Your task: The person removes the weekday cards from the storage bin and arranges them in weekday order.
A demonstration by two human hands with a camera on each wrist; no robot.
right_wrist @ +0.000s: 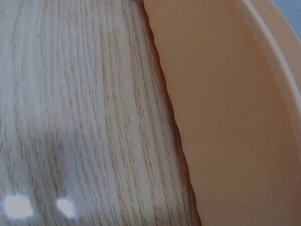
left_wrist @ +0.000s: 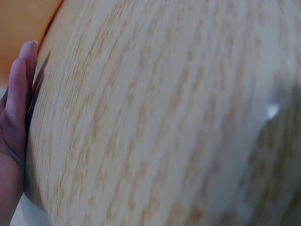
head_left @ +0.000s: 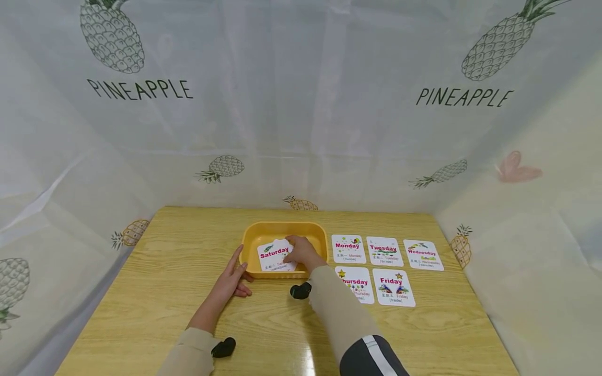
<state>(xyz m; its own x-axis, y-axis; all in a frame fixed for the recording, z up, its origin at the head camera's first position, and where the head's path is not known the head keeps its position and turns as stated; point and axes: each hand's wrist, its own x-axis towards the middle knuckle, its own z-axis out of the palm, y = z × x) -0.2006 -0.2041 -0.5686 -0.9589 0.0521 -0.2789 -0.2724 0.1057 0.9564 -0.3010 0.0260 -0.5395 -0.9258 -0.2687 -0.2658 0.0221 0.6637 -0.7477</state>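
Observation:
A yellow tray [head_left: 284,226] holds a white card printed "Saturday" [head_left: 271,256]. My right hand [head_left: 303,253] reaches into the tray over its front right side and pinches the right part of this card between thumb and fingers. Against the tray's front left corner rests my left hand [head_left: 230,279], its fingers stretched along the outer wall. In the left wrist view, the left hand's fingers [left_wrist: 18,92] lie straight beside the orange-looking tray wall. Only the tray's side [right_wrist: 225,113] and tabletop show in the right wrist view, without the right hand's fingers.
Right of the tray lie Monday [head_left: 348,248], Tuesday [head_left: 384,251] and Wednesday [head_left: 423,255] cards in a row. Thursday [head_left: 359,292], partly behind the right sleeve, and Friday [head_left: 394,287] lie in front. The wooden table [head_left: 188,245] meets pineapple-printed curtains [head_left: 301,130].

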